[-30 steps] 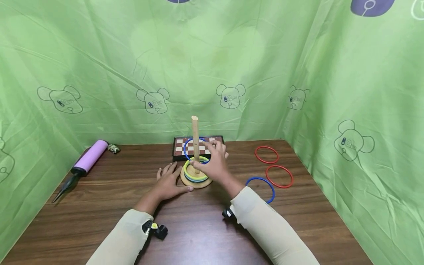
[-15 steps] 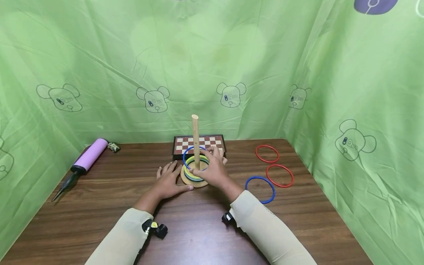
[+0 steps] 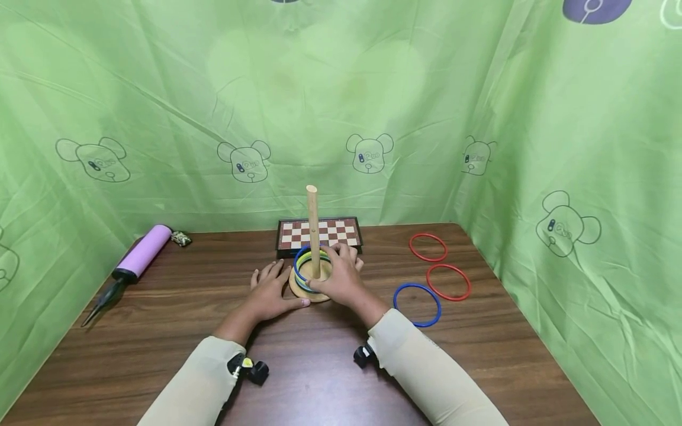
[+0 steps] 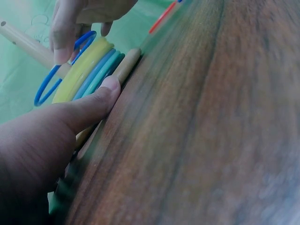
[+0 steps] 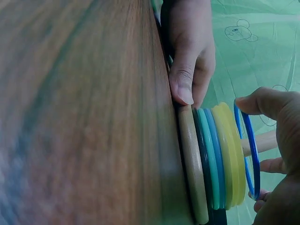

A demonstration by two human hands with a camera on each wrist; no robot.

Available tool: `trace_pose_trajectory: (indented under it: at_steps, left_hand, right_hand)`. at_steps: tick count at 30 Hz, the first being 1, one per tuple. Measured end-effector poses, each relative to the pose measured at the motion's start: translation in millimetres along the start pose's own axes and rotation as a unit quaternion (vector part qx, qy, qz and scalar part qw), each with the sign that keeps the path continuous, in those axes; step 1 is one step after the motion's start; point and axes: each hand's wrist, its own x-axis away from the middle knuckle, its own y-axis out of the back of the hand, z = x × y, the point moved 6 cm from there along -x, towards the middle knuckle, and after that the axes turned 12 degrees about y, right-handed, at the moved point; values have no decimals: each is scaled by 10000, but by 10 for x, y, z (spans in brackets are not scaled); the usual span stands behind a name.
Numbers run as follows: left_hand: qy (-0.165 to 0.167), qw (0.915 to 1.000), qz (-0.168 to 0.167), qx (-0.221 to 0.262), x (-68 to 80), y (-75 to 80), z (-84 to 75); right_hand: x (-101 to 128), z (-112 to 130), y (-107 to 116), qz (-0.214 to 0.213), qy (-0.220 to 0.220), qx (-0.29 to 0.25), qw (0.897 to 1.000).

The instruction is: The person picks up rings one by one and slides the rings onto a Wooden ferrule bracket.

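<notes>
1. The blue ring (image 5: 253, 145) is pinched between the thumb and fingers of the right hand (image 3: 343, 277) and held around the wooden post (image 3: 313, 216), just above the yellow rings (image 5: 228, 159).
2. The wooden base (image 5: 191, 159) is touched by the thumb of the left hand (image 3: 270, 296); its fingers are spread.
3. Under the yellow rings, a light blue ring (image 5: 217, 159) and a teal ring (image 5: 209, 159) are stacked.
4. Two red rings (image 3: 449, 265) are seen flat on the table (image 3: 314, 367).
</notes>
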Motion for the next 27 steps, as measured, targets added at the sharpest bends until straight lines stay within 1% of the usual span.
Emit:
trace_pose_trajectory:
  at_steps: [10,27]
  left_hand:
    - [-33,10000,-56,-12,2,-4,-1]
    - [14,10000,-2,24,-3,-3,7]
  right_hand:
    - [12,-22,-29,74,-25,90,9999]
    - [15,-36,-41,314,-56,98,9994]
